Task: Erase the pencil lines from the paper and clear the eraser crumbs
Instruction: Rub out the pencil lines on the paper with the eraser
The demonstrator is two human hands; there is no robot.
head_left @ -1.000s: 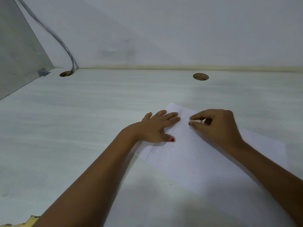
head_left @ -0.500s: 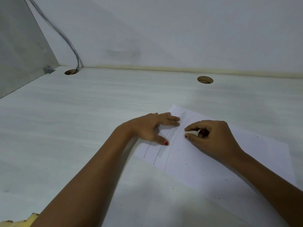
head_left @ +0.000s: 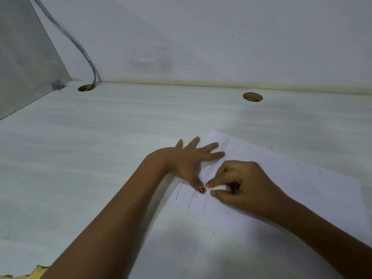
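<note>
A white sheet of paper (head_left: pixel 298 178) lies on the pale desk (head_left: pixel 100 158), turned at an angle. Faint pencil lines (head_left: pixel 190 200) run across its left end. My left hand (head_left: pixel 191 160) lies flat with fingers spread on the paper's left corner. My right hand (head_left: pixel 243 184) pinches a small white eraser (head_left: pixel 218 187) between thumb and forefinger, its tip against the paper just right of my left thumb. Dark eraser crumbs (head_left: pixel 281 158) are scattered over the sheet's far right part.
Two round cable holes (head_left: pixel 252 97) (head_left: pixel 86 88) sit near the desk's back edge; grey cables (head_left: pixel 80 47) drop into the left one. A white wall stands behind, and a grey side panel (head_left: pixel 24 67) closes the left.
My right hand has slid the eraser toward me along the lines, ending close to my left thumb. My left hand's fingers have spread wider on the paper.
</note>
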